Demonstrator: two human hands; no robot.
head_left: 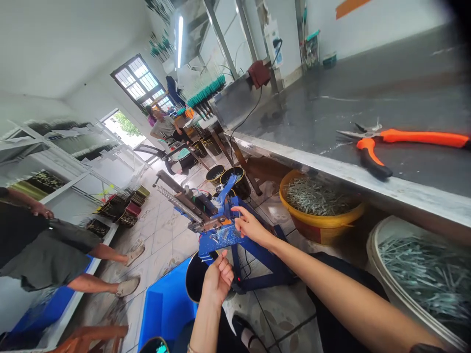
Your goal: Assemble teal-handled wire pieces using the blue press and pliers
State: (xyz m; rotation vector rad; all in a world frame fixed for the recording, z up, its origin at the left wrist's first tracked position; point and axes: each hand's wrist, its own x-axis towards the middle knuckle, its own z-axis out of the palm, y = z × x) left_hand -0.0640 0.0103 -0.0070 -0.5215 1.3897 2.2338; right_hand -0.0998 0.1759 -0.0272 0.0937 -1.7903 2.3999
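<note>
A blue bench machine [221, 238] with a long coil spring [180, 203] stands on a blue frame in front of me. My right hand [250, 226] is at its right side, fingers bent together beside the machine's work area. A thin small piece shows at those fingertips, too small to name. Just below the machine's front edge, my left hand [220, 277] has its fingers curled in. Whatever it holds, if anything, is hidden. Small metallic bits [224, 235] lie on the blue plate. A dark bucket [195, 277] stands under the plate, behind my left hand.
Orange-handled pliers [405, 137] lie on the grey worktable [294, 122] to my right. Beneath it are a yellow bucket [320, 230] and a white bucket [373, 245], both full of thin metal pieces. A blue bin [152, 314] is at lower left. A person [47, 240] stands left; another sits farther back.
</note>
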